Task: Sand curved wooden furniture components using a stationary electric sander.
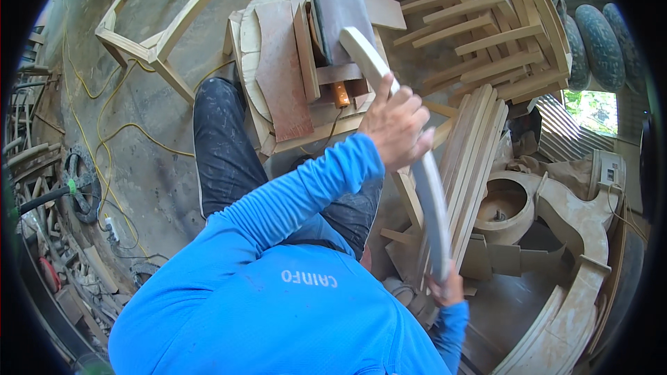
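A long, curved pale wooden slat [432, 205] slants across in front of me. My left hand [397, 121] is closed around its upper part, the fingers lying over the wood. Down at the slat's lower end, my right hand [448, 288] grips it, with part of that hand hidden behind the wood. The slat's upper end overlaps a grey, flat belt-like surface [338, 7]; I cannot tell whether they touch. That surface stands on a cluttered wooden stand, next to a reddish-brown sheet [281, 73] and an orange handle [341, 94].
A bare wooden frame [177, 31] stands at the far left. Slatted wooden pieces [486, 28] are piled at the far right, above long boards [462, 167]. A yellow cord [104, 140] runs over the floor at left. A large curved wooden piece [577, 229] lies at right.
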The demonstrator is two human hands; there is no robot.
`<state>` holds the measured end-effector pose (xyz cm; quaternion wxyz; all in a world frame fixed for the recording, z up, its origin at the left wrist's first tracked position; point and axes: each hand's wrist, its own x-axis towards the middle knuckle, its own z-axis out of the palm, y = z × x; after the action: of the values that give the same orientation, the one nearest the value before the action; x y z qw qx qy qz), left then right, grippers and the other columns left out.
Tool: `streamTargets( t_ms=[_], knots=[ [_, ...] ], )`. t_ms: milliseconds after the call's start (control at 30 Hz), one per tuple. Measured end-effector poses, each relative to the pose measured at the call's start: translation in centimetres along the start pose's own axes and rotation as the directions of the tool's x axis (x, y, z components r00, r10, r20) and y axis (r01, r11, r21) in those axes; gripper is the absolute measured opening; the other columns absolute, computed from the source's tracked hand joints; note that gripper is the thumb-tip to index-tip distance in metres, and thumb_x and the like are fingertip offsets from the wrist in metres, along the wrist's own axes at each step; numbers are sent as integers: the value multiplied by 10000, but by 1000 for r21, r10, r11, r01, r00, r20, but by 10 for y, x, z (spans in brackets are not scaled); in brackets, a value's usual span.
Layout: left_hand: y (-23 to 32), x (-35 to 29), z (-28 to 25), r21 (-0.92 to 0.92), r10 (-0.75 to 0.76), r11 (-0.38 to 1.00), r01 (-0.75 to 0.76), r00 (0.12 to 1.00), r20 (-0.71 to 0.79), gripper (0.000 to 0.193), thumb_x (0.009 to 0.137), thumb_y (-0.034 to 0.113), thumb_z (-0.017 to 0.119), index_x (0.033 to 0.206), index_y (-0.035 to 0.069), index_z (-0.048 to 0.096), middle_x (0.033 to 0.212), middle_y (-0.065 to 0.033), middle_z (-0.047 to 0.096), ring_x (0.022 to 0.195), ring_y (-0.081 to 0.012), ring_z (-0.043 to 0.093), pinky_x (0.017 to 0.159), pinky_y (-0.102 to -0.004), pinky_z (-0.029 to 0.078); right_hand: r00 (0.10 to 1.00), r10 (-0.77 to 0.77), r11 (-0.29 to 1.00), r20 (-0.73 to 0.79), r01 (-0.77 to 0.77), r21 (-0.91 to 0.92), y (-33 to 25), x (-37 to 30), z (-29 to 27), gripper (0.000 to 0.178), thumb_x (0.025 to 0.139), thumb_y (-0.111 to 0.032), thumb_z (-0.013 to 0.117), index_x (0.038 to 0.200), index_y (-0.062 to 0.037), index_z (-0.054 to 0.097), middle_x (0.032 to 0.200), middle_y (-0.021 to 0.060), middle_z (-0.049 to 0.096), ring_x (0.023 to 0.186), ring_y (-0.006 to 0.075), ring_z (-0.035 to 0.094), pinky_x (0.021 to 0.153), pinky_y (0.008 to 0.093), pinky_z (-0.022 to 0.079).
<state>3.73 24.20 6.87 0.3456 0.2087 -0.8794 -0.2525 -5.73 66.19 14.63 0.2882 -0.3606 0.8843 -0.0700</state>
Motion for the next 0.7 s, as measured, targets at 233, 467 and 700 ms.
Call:
streamTargets(
  t_ms=[233,467,700],
  knots=[
    [-30,80,-36,-228,-204,959,170,969,-140,438,1021,344,401,870,78,714,919,-131,686,1056,-363,605,1133,-713,228,995,101,929,4,-93,-357,-195,10,-208,533,789,-73,798,1236,-37,511,828,157,687,731,301,724,686,391,559],
    [-76,134,-42,-226,-270,948,226,944,-188,499,1041,363,346,955,82,749,1062,-138,734,1087,-377,617,1116,-686,262,988,-154,928,21,152,-340,-242,60,-247,600,844,-16,715,1383,1,452,880,108,649,571,151,617,512,311,514],
    [-55,136,-52,-208,-302,939,275,946,-114,565,1047,395,301,1021,131,801,974,-104,774,1023,-317,673,1019,-536,397,989,146,950,15,-136,-281,-264,54,-316,691,809,9,723,1441,-37,447,959,59,606,645,144,622,562,312,557]
  ],
)
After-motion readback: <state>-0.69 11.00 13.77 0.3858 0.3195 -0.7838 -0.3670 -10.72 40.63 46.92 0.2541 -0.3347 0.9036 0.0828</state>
